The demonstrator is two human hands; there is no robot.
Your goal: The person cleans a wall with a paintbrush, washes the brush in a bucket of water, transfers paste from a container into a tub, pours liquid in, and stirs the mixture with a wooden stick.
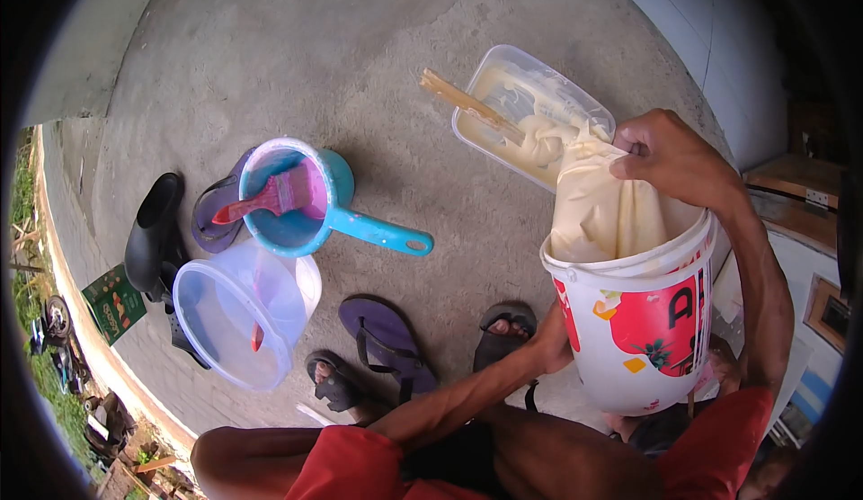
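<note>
My right hand (661, 154) pinches the top of a plastic bag (607, 203) full of cream-coloured paste. The bag sticks out of a white printed bucket (634, 329), which is tilted, and its open end rests over the edge of a clear plastic tub (503, 64). Thick cream paste (544, 145) lies in that tub, with a flat wooden stick (467, 102) leaning across the rim. My left hand (553, 343) supports the bucket at its left side, with the fingers mostly hidden behind it.
Left on the concrete floor (378, 41) stands a blue dipper (378, 230) holding a red-handled paintbrush (270, 196) with pink paint. Beside it is a translucent tub (225, 311). Purple flip-flops (387, 338), black shoes (153, 239) and a green packet (114, 304) lie around. Wooden furniture (796, 185) stands right.
</note>
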